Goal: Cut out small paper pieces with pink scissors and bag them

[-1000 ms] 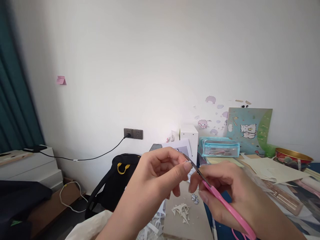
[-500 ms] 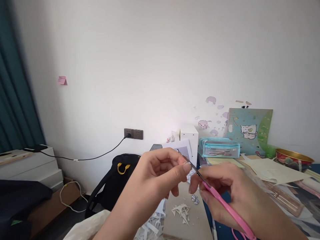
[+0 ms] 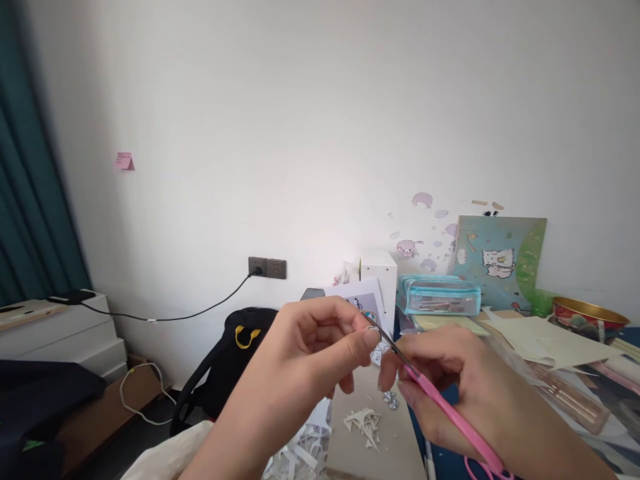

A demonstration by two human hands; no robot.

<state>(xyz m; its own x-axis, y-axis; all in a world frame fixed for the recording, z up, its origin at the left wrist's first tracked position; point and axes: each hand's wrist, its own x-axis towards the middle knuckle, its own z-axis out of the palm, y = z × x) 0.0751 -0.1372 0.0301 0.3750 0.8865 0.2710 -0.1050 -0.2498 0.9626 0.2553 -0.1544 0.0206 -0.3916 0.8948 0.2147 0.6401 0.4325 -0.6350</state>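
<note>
My left hand (image 3: pixel 320 353) is raised at the centre, thumb and forefinger pinching a small paper cutout (image 3: pixel 369 316) that the fingers mostly hide. In my right hand (image 3: pixel 450 373) are pink-handled scissors (image 3: pixel 453 415), their metal blades pointing up and left against the cutout at the left fingertips. Below the hands lies a grey-beige board (image 3: pixel 350 460) with a pile of white paper scraps (image 3: pixel 364 425) and a small printed cutout (image 3: pixel 391 400) on it. Another printed cutout (image 3: pixel 379 353) shows between the two hands.
More paper shreds (image 3: pixel 303 450) lie left of the board. Behind stand a white box (image 3: pixel 379 267) and a clear blue pencil case (image 3: pixel 440 297). To the right are paper sheets (image 3: pixel 540 337) and a red-gold tin (image 3: pixel 590 313). A black backpack (image 3: pixel 225 373) sits at left.
The scissor blades have shifted slightly at the left fingertips, and a bit more of the coloured cutout shows there. Both hands stay in nearly the same place.
</note>
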